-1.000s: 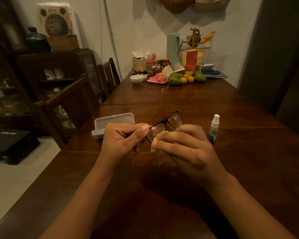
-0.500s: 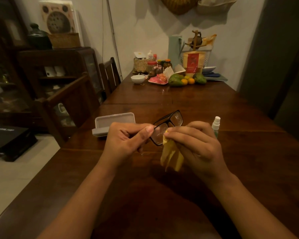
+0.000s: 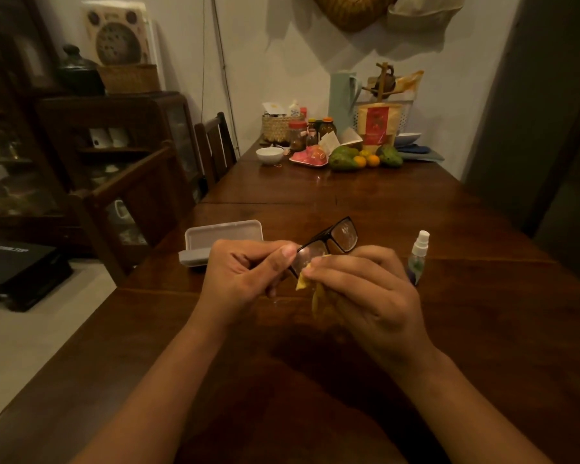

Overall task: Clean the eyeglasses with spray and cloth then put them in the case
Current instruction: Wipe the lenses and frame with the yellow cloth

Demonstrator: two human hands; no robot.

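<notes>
Black-framed eyeglasses are held above the wooden table. My left hand pinches the near end of the frame between thumb and fingers. My right hand presses a yellow cloth against the near lens; the far lens stands free. An open grey glasses case lies behind my left hand, its lid up. A small spray bottle with a white top stands upright just right of my right hand.
At the table's far end stand a white bowl, a pink plate, fruit, jars and a basket. Wooden chairs and a dark cabinet line the left side.
My right hand has shifted the yellow cloth over the near lens, from hanging loose below it to bunched against the glass. My left hand keeps its hold on the frame.
</notes>
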